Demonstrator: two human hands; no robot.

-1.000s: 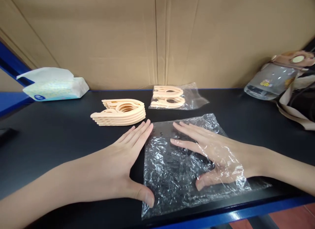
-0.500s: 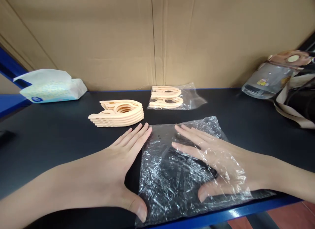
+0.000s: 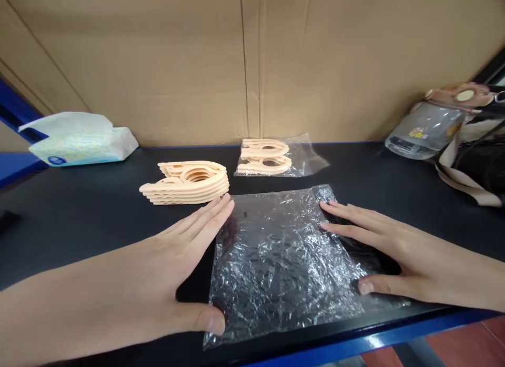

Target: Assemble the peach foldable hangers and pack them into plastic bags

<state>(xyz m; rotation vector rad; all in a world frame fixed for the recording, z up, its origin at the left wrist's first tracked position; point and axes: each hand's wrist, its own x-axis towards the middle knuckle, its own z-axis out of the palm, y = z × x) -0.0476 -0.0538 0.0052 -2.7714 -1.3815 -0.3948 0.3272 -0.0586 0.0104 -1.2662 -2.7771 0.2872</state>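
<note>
A crinkled clear plastic bag (image 3: 280,261) lies flat on the black tabletop (image 3: 79,219) near the front edge. My left hand (image 3: 173,267) rests flat and open along the bag's left side, its thumb on the lower left corner. My right hand (image 3: 390,251) lies flat and open on the bag's right edge, fingers stretched out, thumb near the lower right corner. Just beyond my left fingertips sits a stack of peach plastic hangers (image 3: 187,182). A second clear bag with peach hangers inside (image 3: 268,157) lies farther back.
A tissue pack (image 3: 77,138) sits at the back left. A clear water bottle (image 3: 430,127) and a dark bag with straps (image 3: 481,167) lie at the right. A cardboard wall (image 3: 244,61) closes the back. The table's blue front edge (image 3: 379,335) is close below.
My right hand has slid out from under the plastic film to the bag's right edge. The bag now lies smoother and flatter. My left hand has shifted slightly left and nearer.
</note>
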